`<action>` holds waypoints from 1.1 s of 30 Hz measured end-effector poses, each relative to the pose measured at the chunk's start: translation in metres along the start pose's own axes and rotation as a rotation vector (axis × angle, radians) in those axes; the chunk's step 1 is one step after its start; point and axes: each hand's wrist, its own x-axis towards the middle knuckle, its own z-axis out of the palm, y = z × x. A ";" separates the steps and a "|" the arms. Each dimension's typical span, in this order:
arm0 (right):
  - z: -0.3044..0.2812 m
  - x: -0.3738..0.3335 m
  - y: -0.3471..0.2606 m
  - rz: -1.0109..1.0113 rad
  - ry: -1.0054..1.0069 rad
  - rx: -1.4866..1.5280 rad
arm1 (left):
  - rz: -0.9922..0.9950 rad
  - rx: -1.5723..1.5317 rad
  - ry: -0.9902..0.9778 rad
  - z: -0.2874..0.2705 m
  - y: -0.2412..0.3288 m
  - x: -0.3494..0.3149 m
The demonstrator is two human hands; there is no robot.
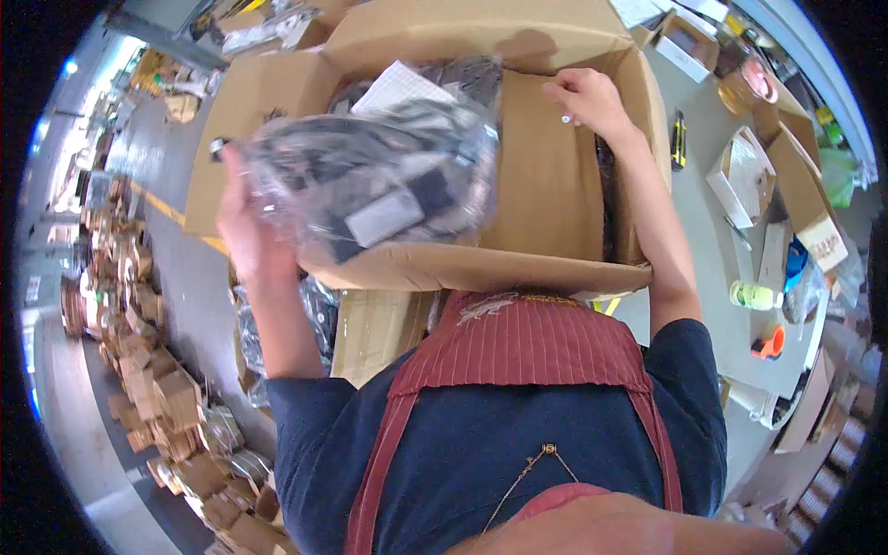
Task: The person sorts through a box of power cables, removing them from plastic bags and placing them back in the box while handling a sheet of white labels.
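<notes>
Bag (370, 166) runs lengthwise left to right over open carton (462, 268)

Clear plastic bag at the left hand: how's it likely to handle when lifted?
The clear plastic bag will probably sag and flop: its film is creased and its dark contents look soft. It may slip, given the film's glossy highlights. Perhaps light for its size, since only the left hand seems to hold it.

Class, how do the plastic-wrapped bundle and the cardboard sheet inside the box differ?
The bundle is dark and glossy, the sheet plain brown. The bundle is bulky and rumpled, the sheet flatter. The left hand holds the bundle; the sheet lies inside the box.
</notes>
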 end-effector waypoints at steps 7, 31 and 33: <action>0.004 0.008 0.006 0.040 -0.054 0.034 | 0.392 -0.161 0.333 -0.154 0.058 -0.012; 0.013 0.006 0.024 0.065 -0.131 0.118 | -0.560 2.017 0.437 -0.343 -0.033 -0.056; 0.014 0.004 0.010 0.018 -0.151 0.067 | -0.414 2.098 0.542 -0.292 -0.014 -0.058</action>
